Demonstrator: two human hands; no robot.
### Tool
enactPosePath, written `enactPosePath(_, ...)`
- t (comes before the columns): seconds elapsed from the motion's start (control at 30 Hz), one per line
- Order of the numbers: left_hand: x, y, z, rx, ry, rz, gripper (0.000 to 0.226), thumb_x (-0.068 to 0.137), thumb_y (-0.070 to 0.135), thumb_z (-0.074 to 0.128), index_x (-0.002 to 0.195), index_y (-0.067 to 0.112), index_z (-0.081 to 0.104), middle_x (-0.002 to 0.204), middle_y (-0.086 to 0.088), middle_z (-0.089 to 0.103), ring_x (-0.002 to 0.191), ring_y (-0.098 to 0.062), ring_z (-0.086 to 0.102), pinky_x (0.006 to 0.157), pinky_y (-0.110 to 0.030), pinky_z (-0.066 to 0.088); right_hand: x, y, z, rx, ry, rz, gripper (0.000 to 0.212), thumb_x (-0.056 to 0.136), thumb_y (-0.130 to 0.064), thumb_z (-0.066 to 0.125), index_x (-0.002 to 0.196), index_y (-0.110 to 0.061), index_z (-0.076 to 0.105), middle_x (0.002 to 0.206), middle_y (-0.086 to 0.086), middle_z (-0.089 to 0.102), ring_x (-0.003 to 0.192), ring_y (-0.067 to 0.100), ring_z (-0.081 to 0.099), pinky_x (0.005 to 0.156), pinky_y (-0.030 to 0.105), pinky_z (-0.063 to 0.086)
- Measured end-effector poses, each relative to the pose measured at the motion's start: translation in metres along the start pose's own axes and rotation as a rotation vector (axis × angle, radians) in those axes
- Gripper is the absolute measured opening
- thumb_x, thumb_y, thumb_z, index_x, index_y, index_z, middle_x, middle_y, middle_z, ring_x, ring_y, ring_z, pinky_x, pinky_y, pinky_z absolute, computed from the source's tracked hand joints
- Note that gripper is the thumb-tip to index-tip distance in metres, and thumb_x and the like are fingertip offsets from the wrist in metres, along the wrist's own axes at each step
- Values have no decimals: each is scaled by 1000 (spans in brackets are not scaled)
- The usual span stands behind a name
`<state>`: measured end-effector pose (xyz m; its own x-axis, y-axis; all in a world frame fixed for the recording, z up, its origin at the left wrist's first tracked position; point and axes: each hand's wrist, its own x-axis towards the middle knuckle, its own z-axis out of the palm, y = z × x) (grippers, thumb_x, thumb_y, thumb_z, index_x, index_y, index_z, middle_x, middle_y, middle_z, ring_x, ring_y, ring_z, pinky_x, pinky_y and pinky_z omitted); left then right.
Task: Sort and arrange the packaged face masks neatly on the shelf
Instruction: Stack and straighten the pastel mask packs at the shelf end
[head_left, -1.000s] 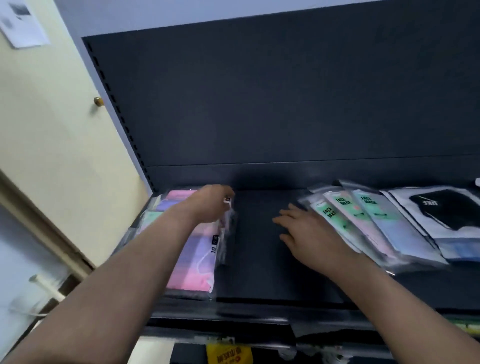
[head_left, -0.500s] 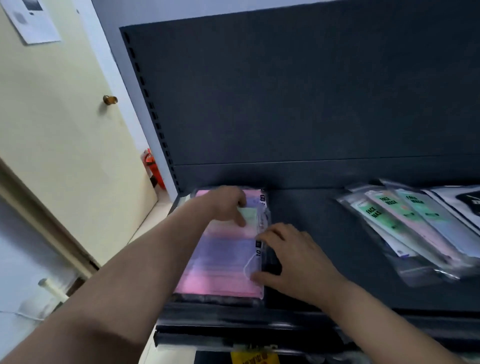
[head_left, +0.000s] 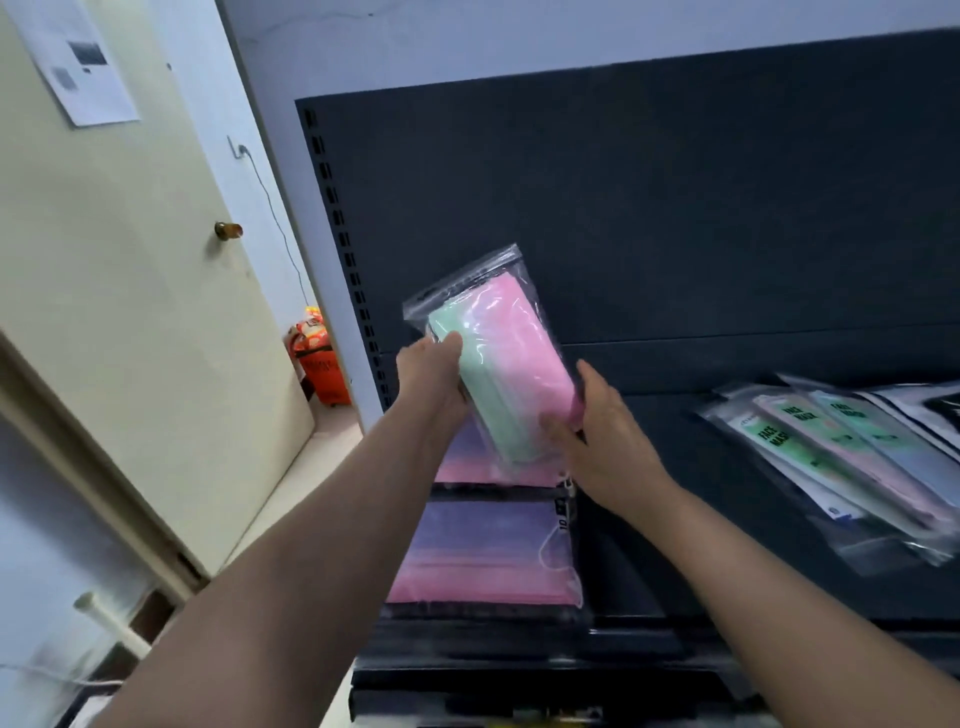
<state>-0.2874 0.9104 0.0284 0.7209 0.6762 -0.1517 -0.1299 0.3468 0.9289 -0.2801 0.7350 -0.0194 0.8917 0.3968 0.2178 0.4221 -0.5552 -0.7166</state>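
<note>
A clear pack of green and pink face masks (head_left: 501, 364) is held up, tilted, above the left end of the dark shelf (head_left: 639, 587). My left hand (head_left: 434, 376) grips its left edge and my right hand (head_left: 597, 441) grips its lower right corner. Under it lies a stack of pink and purple mask packs (head_left: 488, 551) flat on the shelf. To the right, a fanned pile of "FACE MASK" packs (head_left: 841, 457) lies overlapping, partly cut off by the frame edge.
The dark back panel (head_left: 649, 218) rises behind the shelf, with a slotted upright (head_left: 345, 260) at its left. A cream door (head_left: 130, 291) with a knob stands at left, and an orange bag (head_left: 317, 358) sits on the floor beside it.
Both hands came together on the left stack and lifted the green and pink pack off it. The view has shifted left and closer.
</note>
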Motion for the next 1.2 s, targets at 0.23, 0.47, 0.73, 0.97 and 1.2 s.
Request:
enactPosePath(0.23,-18,-17,-21,-232,55,-168,25,93,-4,52,117,-1,55,92,-15,63,80,-26,63,77,-45,55,-7,-19,21,-383,-52,-164,113,67,-77,57,150,-24,1,160,1,-6,147,24,-9,116,55,2)
enactPosePath(0.47,-27,-12,-59,21,-21,-175,7,90,-3,58,88,4,58,84,-15,62,82,-27,58,83,-41,53,46,-9,8,-243,-85,31,47,86,-28,52,133,-27,46,130,6,53,120,28,50,100,45,38)
enactPosePath(0.73,-40,-20,-94,1883,-600,172,51,73,43,75,117,21,62,114,2,64,104,-20,58,92,-39,50,61,-4,20,-534,-27,-188,46,93,-9,40,135,-28,45,122,4,49,114,24,45,89,40,31)
enactPosePath(0.97,-39,-25,-88,1928,-678,186,58,63,52,79,110,23,60,105,0,57,109,-23,47,88,-36,43,69,1,16,-506,-6,-267,48,95,-12,41,138,-33,39,127,-1,50,116,22,45,90,41,31)
enactPosePath(1.2,-53,-9,-81,2094,-541,488,55,65,57,76,106,22,64,102,1,59,107,-23,47,87,-37,36,74,4,25,-359,-359,-305,51,94,-17,46,135,-46,41,127,-3,52,124,20,44,100,45,36)
